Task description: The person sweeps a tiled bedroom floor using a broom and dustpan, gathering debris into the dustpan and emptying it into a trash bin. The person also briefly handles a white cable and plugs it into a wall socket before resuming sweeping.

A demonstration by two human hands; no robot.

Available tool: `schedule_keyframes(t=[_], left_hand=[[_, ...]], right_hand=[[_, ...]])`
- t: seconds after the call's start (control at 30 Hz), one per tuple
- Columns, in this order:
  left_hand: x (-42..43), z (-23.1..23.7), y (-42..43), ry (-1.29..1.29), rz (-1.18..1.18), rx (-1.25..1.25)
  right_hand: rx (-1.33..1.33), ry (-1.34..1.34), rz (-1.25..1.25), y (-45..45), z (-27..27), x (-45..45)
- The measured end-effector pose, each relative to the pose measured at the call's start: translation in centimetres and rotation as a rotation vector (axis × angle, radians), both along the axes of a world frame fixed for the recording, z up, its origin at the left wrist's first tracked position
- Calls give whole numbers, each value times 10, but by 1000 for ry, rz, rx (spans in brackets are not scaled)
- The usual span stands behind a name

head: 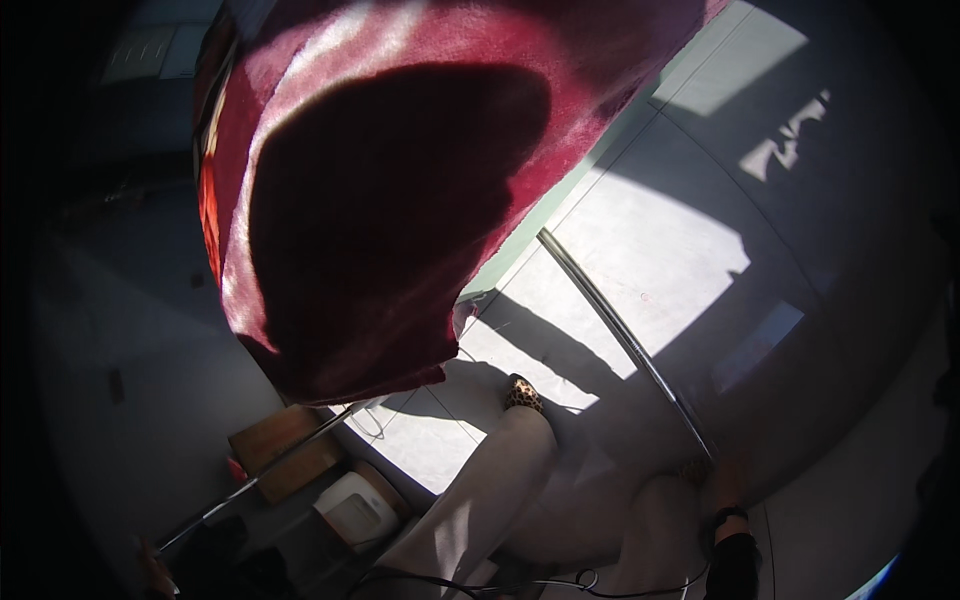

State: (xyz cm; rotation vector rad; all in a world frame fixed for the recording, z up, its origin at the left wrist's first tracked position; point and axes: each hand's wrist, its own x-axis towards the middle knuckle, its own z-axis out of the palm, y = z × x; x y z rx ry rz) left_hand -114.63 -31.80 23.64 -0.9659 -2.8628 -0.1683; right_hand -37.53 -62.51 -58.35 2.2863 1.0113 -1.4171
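Observation:
At the lower left edge, dim and partly cut off, my left hand [155, 576] grips the near end of a shiny metal pole [256, 480]. That pole slants up to a whitish part [371, 403] at the hem of a dark red plush cloth [517, 37]. In shadow at the lower right, my right hand [729, 480] holds the end of a second metal pole [622, 334]. The second pole runs up and left across the floor to a pale green base [517, 259] below the cloth. A large dark shadow covers much of the cloth.
A cardboard box [289, 457] and a white and brown container [356, 510] stand at the lower left. Below me are my legs and a leopard-print shoe [523, 394]. A black cable [525, 583] crosses near my legs. Sunlit patches lie on the grey tiled floor [660, 247].

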Motion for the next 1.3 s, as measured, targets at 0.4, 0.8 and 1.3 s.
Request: schedule_keyframes(t=[0.4,0.8,1.3], left_hand=[[-47,-20,0,-44,-122,-8],[-114,-32,-58,-34,-290,-390],[-115,-44,-48,-15,-301,24]], right_hand=[[14,-36,-76,-30,91,-91],[42,-57,-109,-80,77,-102],[-184,79,-341,-77,191,-174]])
